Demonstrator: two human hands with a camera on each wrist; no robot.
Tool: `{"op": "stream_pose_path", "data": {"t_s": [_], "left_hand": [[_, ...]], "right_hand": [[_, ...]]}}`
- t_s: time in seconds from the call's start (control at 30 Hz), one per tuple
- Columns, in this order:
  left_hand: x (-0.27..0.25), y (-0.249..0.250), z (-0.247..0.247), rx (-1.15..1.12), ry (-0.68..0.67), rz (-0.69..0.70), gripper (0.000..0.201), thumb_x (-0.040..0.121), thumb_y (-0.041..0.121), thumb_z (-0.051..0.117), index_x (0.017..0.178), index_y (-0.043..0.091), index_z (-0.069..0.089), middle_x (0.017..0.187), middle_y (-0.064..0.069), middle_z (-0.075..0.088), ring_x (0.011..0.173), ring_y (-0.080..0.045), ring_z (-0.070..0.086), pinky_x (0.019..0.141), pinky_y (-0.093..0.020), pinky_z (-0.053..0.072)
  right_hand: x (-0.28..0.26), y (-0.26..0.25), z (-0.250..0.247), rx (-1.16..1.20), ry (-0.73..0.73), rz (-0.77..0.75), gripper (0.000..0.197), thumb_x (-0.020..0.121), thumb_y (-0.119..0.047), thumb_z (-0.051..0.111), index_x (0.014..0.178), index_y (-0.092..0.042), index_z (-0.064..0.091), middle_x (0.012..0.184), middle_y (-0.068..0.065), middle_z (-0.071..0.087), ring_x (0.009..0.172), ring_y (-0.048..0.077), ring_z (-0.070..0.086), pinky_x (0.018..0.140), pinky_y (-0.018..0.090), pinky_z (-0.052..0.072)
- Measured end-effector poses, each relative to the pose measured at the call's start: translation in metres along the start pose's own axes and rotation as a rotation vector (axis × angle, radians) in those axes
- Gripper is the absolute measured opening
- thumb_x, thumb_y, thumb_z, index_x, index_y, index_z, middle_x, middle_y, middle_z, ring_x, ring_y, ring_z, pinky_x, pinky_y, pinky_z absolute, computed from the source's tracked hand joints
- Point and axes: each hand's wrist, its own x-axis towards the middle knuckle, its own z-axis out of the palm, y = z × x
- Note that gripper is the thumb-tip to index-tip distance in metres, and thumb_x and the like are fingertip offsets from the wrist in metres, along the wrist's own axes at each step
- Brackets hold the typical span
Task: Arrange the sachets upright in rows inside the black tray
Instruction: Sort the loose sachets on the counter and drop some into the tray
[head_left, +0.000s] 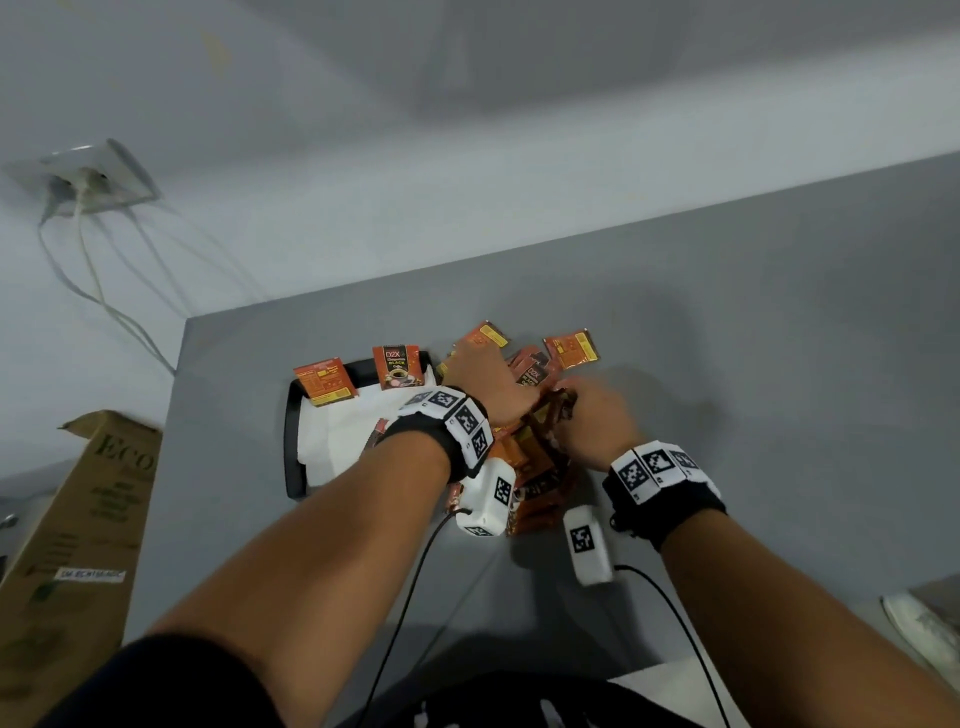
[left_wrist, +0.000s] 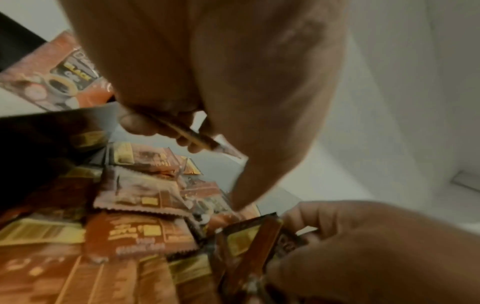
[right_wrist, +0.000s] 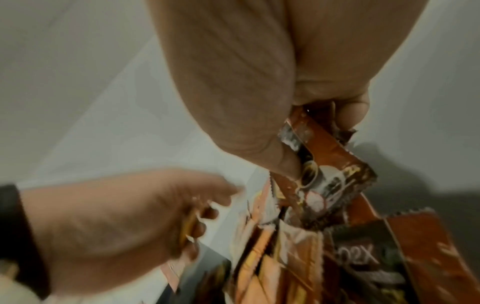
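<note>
Two orange foil coffee sachets (head_left: 363, 382) lean upright against the black plastic tray (head_left: 294, 441)'s far wall; just right of it, on the grey worktop (head_left: 779, 322), each grip, left hand (head_left: 480, 376) and right hand (head_left: 597, 415), pinches one from the pile (head_left: 530, 467) and should seat it beside them.

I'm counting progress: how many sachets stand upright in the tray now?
Two. Sachets and stand leaning against the tray's far rim; the rest lie piled outside.

"D2X", "BLACK" on sachet (head_left: 396, 367)
</note>
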Motion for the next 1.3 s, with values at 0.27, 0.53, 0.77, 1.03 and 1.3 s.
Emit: {"op": "stream_pose_path", "data": {"t_s": [0.27,0.53,0.77,1.03,1.3], "left_hand": [[0.027,0.005,0.042,0.359,-0.107,-0.320,0.067,0.096,0.042,0.061,0.149,0.009,0.036,0.149,-0.017,0.039,0.132,-0.033,0.046,0.103,-0.042,0.044],[0.021,0.010,0.046,0.290,-0.058,-0.304,0.072,0.090,0.038,0.072,0.148,0.014,0.037,0.140,-0.018,0.045,0.125,-0.037,0.051,0.097,-0.041,0.049],[0.010,0.015,0.029,0.135,0.043,-0.240,0.056,0.095,0.012,0.062,0.146,0.016,0.039,0.146,-0.016,0.038,0.132,-0.038,0.044,0.096,-0.043,0.049],[-0.002,0.005,-0.004,-0.056,0.083,-0.132,0.043,0.090,0.009,0.060,0.131,0.017,0.052,0.128,-0.013,0.043,0.109,-0.033,0.059,0.085,-0.037,0.053],[-0.008,-0.013,-0.031,-0.382,0.101,-0.085,0.032,0.091,0.008,0.048,0.117,0.024,0.060,0.122,-0.014,0.055,0.082,-0.026,0.064,0.054,-0.022,0.042]], "right_hand": [[-0.009,0.013,-0.044,0.213,0.030,0.016,0.025,0.094,-0.017,0.055,0.070,-0.014,0.060,0.063,-0.001,0.061,0.061,0.018,0.058,0.052,0.023,0.037],[0.023,-0.002,-0.043,0.253,-0.003,-0.035,0.020,0.093,-0.023,0.056,0.083,-0.010,0.067,0.064,-0.007,0.066,0.059,0.008,0.061,0.054,0.022,0.043],[0.045,-0.023,-0.023,-0.083,-0.074,-0.108,0.011,0.094,-0.013,0.052,0.095,-0.004,0.059,0.091,0.005,0.059,0.085,0.026,0.060,0.073,0.033,0.047],[0.052,-0.020,-0.008,-0.133,-0.056,-0.073,0.036,0.088,-0.019,0.067,0.120,-0.004,0.057,0.122,0.018,0.063,0.109,0.035,0.062,0.086,0.036,0.050],[0.049,-0.034,-0.001,-0.250,-0.065,-0.091,0.014,0.092,-0.012,0.062,0.103,-0.008,0.069,0.105,0.012,0.071,0.094,0.028,0.068,0.081,0.038,0.059]]}}
